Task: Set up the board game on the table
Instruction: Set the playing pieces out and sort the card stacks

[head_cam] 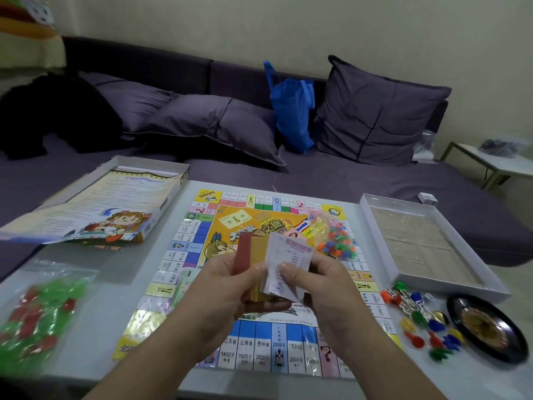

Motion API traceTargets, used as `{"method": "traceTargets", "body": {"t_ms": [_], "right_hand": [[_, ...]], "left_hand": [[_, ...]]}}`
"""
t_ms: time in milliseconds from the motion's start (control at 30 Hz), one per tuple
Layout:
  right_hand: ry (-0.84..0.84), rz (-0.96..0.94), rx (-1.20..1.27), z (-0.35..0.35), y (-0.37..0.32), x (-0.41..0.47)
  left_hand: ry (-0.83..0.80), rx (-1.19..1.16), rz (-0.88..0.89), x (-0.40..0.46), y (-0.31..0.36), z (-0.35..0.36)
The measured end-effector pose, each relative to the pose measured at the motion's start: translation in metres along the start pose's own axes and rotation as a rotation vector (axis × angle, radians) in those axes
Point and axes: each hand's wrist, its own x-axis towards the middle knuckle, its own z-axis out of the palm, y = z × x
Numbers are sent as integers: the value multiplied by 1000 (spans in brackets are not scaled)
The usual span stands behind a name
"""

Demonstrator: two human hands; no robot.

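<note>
Both hands are working above the near middle of the board [259, 284], which is lying flat on the table [121, 284]. The left hand [227, 287] is gripping a stack of cards [253, 264], fingers curled under it and thumb pressing on top; the stack is showing red, orange and white layers. The right hand [320, 284] is pinching the white top card [288, 261] between thumb and fingers, peeling it toward the right edge of the stack.

On the board's far right part, a clear bag of beads [334, 235] in mixed colours is lying. To the left of the board, near the table's near left corner, a bag of houses [37, 310], green and red, is resting. Far left, the box lid [121, 194] is sitting half off the table with a rules sheet [95, 209] lying in it. On the right, the box tray [427, 243] is standing open just beside the board. Near it, loose pawns [427, 327] in red, blue, yellow and green are scattered, with a die [429, 297] among them, and a dark roulette wheel [487, 327] is sitting at the right edge.

Beyond the table, a sofa [317, 174] is carrying cushions [219, 125] and a blue bag [294, 111].
</note>
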Motion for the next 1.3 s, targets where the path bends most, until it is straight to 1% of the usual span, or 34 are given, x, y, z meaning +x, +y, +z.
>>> {"method": "traceTargets", "body": {"t_ms": [133, 200, 333, 567, 700, 833, 1033, 1300], "right_hand": [[5, 3, -23, 0, 0, -1], [18, -5, -36, -1, -1, -1], [31, -4, 28, -4, -2, 2], [39, 5, 117, -8, -4, 4], [81, 46, 207, -13, -4, 9], [98, 46, 229, -18, -6, 11], [94, 36, 217, -19, -3, 13], [120, -34, 21, -20, -2, 13]], "left_hand": [[47, 83, 55, 3, -4, -2], [51, 86, 59, 3, -4, -2], [24, -55, 20, 3, -1, -2], [-2, -72, 35, 4, -2, -1], [31, -140, 18, 5, 0, -4], [52, -171, 4, 7, 0, -7], [91, -122, 17, 8, 0, -9], [97, 21, 32, 8, -1, -10]]}}
